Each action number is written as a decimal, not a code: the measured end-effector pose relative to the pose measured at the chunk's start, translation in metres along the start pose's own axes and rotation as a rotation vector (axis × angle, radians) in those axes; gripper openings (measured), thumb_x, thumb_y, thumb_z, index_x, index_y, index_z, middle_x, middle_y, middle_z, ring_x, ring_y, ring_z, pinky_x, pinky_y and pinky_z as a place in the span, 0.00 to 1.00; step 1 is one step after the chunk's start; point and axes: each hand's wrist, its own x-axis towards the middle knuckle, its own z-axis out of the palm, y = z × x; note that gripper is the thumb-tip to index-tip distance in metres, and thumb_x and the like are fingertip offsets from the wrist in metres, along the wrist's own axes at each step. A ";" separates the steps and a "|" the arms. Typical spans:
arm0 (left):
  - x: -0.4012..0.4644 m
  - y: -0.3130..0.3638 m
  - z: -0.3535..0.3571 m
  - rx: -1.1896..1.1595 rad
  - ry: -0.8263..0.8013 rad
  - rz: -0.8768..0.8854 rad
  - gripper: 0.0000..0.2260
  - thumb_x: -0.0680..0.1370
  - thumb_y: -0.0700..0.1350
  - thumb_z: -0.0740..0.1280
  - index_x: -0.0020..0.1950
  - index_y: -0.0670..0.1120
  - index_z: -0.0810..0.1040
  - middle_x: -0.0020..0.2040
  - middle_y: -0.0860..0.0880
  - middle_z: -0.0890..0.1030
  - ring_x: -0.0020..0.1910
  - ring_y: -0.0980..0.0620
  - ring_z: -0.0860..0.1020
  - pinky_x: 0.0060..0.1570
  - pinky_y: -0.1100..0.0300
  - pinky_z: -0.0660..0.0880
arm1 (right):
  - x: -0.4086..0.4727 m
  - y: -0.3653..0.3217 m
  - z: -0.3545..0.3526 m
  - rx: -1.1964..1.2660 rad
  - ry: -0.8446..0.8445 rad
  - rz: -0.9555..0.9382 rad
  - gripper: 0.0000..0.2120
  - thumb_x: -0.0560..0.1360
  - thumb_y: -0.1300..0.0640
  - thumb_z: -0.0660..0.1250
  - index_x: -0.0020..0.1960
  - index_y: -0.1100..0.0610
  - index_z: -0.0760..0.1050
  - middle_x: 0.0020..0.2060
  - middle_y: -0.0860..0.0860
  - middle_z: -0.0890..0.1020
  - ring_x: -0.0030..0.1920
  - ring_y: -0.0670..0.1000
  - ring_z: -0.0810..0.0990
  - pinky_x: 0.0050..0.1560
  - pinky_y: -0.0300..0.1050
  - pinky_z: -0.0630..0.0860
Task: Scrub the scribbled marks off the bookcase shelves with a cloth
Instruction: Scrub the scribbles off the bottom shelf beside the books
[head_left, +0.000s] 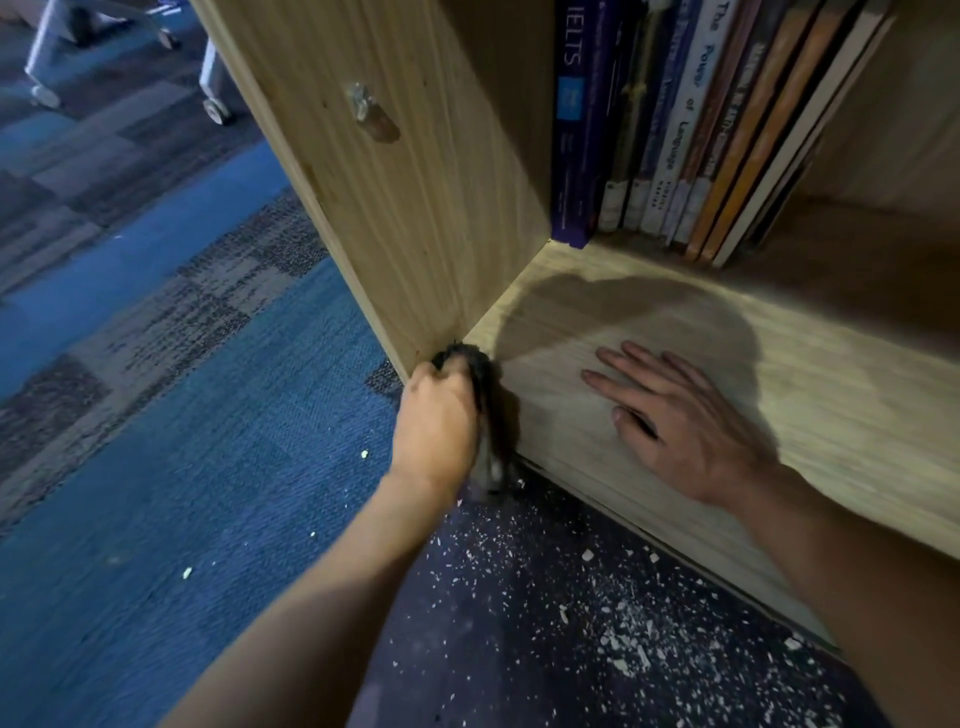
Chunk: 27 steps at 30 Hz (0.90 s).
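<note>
The dark cloth (480, 410) sits bunched at the front left corner of the bottom shelf (675, 332), where it meets the side panel (415, 208). The left hand (436, 421) clenches it, likely to work into that corner. The right hand (675, 415) lies flat, fingers released, seemingly bracing.

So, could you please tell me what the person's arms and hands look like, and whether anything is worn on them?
Both forearms are bare as far as the frame shows: no sleeves, gloves, watch or bracelets. The left hand and right hand show no rings on the visible fingers. The right arm lies in dimmer light than the left.
</note>
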 end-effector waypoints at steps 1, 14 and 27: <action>-0.007 0.003 -0.002 -0.012 0.014 0.008 0.16 0.77 0.37 0.60 0.64 0.41 0.73 0.51 0.39 0.76 0.49 0.40 0.76 0.52 0.54 0.70 | 0.000 0.000 0.001 -0.005 -0.008 -0.001 0.31 0.74 0.41 0.39 0.75 0.41 0.57 0.76 0.41 0.55 0.73 0.38 0.44 0.74 0.42 0.42; -0.010 -0.017 -0.007 0.084 0.003 -0.007 0.05 0.79 0.39 0.60 0.54 0.43 0.71 0.44 0.41 0.76 0.44 0.37 0.78 0.39 0.51 0.69 | 0.001 0.000 -0.001 0.010 -0.014 0.011 0.31 0.73 0.41 0.37 0.75 0.40 0.57 0.76 0.39 0.54 0.73 0.36 0.43 0.74 0.40 0.41; 0.030 0.011 0.000 -0.064 -0.117 0.198 0.17 0.79 0.36 0.59 0.68 0.36 0.68 0.60 0.36 0.75 0.59 0.36 0.74 0.60 0.51 0.67 | -0.003 -0.005 -0.001 0.004 0.034 -0.005 0.28 0.76 0.44 0.40 0.74 0.42 0.60 0.75 0.41 0.57 0.74 0.39 0.47 0.74 0.40 0.42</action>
